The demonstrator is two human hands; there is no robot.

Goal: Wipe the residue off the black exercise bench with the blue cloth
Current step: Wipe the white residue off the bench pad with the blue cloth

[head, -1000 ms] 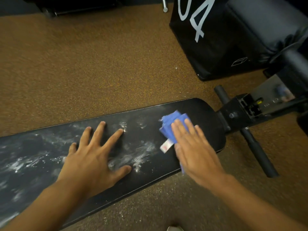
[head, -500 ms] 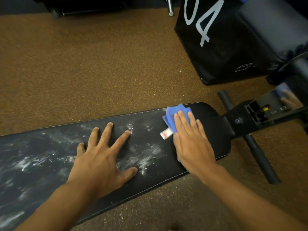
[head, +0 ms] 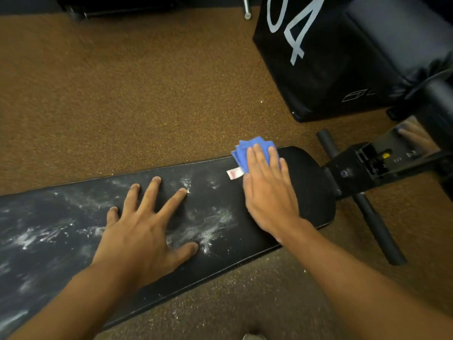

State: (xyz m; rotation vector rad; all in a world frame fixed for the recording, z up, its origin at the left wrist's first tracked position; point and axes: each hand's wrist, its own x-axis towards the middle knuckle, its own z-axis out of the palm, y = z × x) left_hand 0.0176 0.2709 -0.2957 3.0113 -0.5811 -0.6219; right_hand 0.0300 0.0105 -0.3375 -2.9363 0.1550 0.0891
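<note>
A long black exercise bench [head: 311,192] runs from the lower left to the right. White powdery residue [head: 210,227] smears its middle and left parts; the right end looks clean. My right hand [head: 269,192] lies flat on a folded blue cloth [head: 242,149] at the bench's far edge, pressing it down. The cloth's white tag [head: 234,173] sticks out to the left. My left hand [head: 144,231] rests flat on the bench with fingers spread, amid the residue.
Brown speckled carpet [head: 122,99] surrounds the bench, with white dust on it near the front edge. A black box marked "04" [head: 318,57] stands at the back right. The bench's black frame and crossbar [head: 372,217] extend to the right.
My right hand has slid the blue cloth away from me, from the bench's middle to its far edge. My left hand has stayed planted in place.
</note>
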